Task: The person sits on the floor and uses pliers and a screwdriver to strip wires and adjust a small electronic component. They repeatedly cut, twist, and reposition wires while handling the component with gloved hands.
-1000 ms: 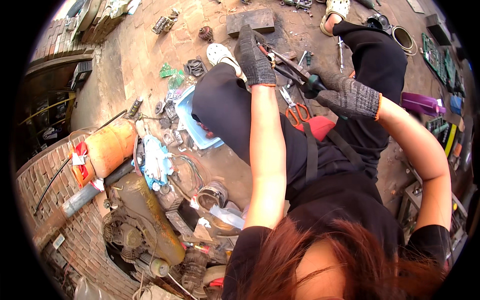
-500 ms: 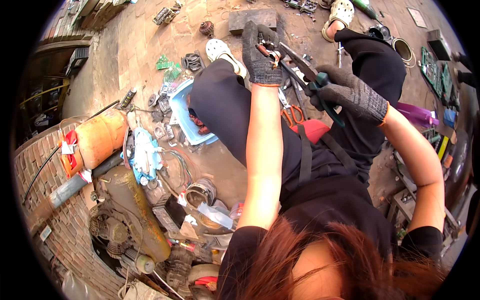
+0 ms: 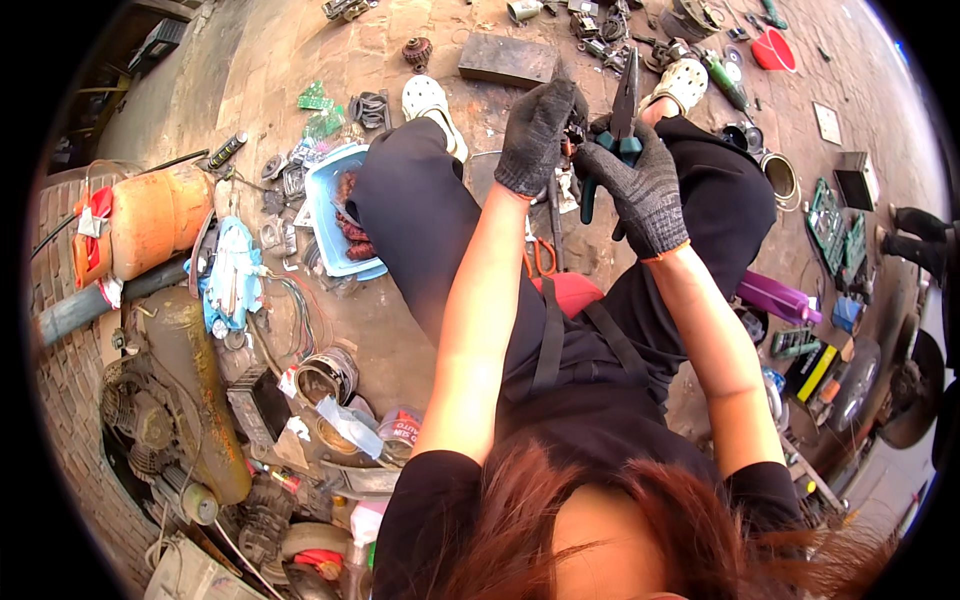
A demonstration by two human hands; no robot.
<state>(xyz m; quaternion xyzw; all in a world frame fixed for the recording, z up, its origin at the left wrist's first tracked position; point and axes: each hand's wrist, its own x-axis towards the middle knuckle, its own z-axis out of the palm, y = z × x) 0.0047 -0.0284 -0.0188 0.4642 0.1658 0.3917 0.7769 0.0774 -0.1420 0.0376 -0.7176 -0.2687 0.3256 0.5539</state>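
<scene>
Both of my hands wear dark grey knitted gloves with orange cuffs, held close together above the ground between my knees. My left hand point(image 3: 540, 138) is closed round a small copper-wound part point(image 3: 570, 146), mostly hidden by the glove. Beside it, my right hand point(image 3: 640, 190) grips a pair of pliers point(image 3: 626, 98) with dark green handles. The plier jaws point away from me, standing clear of the part. Beyond my left hand lies a flat dark metal block point(image 3: 508, 60). Orange-handled scissors point(image 3: 541, 257) rest below my hands, near a red pad point(image 3: 572, 294).
A blue basin point(image 3: 318, 200) holding reddish-brown coils stands by my left leg. An orange gas cylinder point(image 3: 165, 220) lies farther left. At right are a green tool case point(image 3: 828, 222), a purple object point(image 3: 778, 298) and another person's legs point(image 3: 918, 243). A green power tool point(image 3: 725, 82) lies ahead.
My right hand has moved left, next to my left hand, and the pliers have swung from pointing left to pointing away from me. The copper-wound part is now more hidden. The view has shifted right.
</scene>
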